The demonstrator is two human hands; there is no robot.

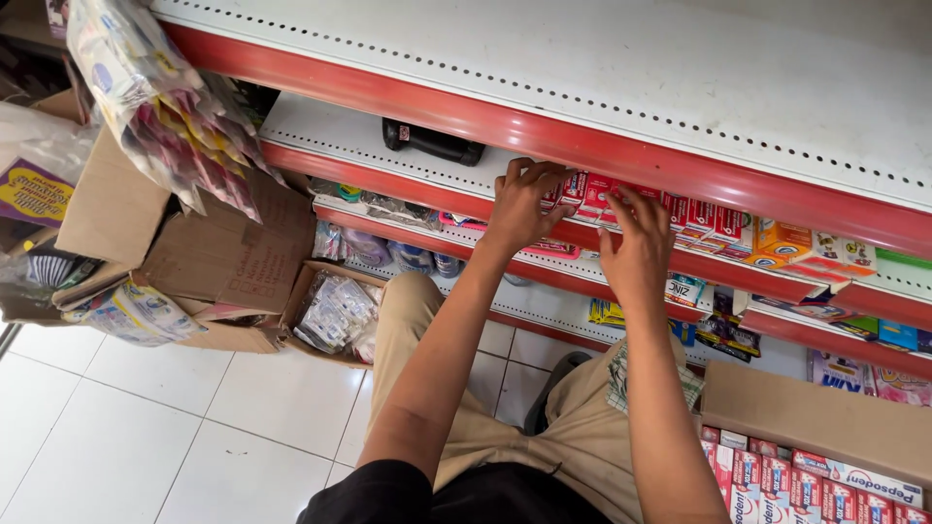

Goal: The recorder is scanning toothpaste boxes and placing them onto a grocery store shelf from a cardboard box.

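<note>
My left hand [520, 204] reaches onto a white shelf with a red front edge [369, 165] and rests its fingers on a row of small red and white boxes [587, 192]. My right hand [636, 245] is beside it, fingers pressed against the same row of boxes further right. Whether either hand grips a box is hidden by the fingers. A black handheld device [432, 144] lies on the shelf to the left of my left hand. More red, orange and white boxes [738, 231] continue along the shelf to the right.
An open cardboard box of red toothpaste cartons [815, 480] sits at lower right. Cardboard boxes with packets [228, 262] stand on the white tiled floor at left. Hanging sachet strips [160, 107] dangle at upper left. Lower shelves [544, 306] hold more goods.
</note>
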